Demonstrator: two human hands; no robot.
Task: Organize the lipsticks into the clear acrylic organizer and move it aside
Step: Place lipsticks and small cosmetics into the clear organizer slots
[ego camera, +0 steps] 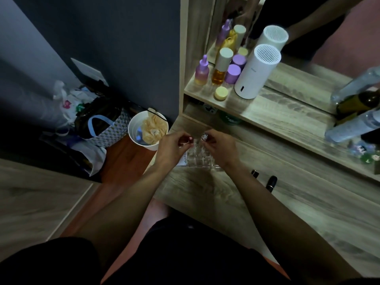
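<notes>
A wooden vanity top [308, 212] is seen, with a white humidifier [255, 73] on its shelf and a white bin [133, 128] beside it on the floor. The clear acrylic organizer [197, 155] is partly hidden by both hands: a red-capped lipstick [190, 138] is pinched in the left hand [172, 147], a silver-topped one [204, 137] in the right hand [220, 147]. Two black lipsticks [271, 182] are left lying to its right.

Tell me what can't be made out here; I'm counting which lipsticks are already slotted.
- Head view: the clear organizer has cells partly hidden by both hands, so its contents are unreadable.
- The left hand covers most of its red lipstick.
- The right hand hides the silver-capped tube below its top.
- The black lipsticks on the table are too dark to identify.
</notes>
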